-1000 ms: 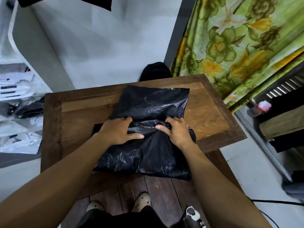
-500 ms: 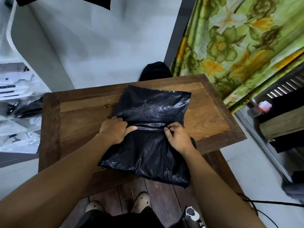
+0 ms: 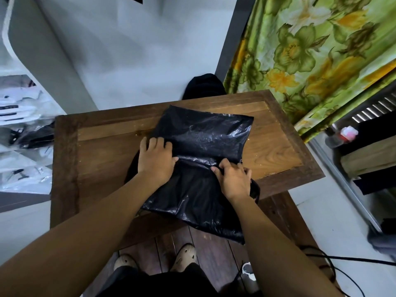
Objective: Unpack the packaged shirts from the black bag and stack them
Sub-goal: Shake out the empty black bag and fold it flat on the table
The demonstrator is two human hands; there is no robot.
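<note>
Across the near edge of the surface (image 3: pixel 102 159) the bag (image 3: pixel 205 136) lies overhanging — the left hand (image 3: pixel 156 160) bears down on its left side, likely pinning it, grip unclear — while the right hand (image 3: pixel 234 179) pinches the middle fold, seemingly to work the mouth open.
</note>
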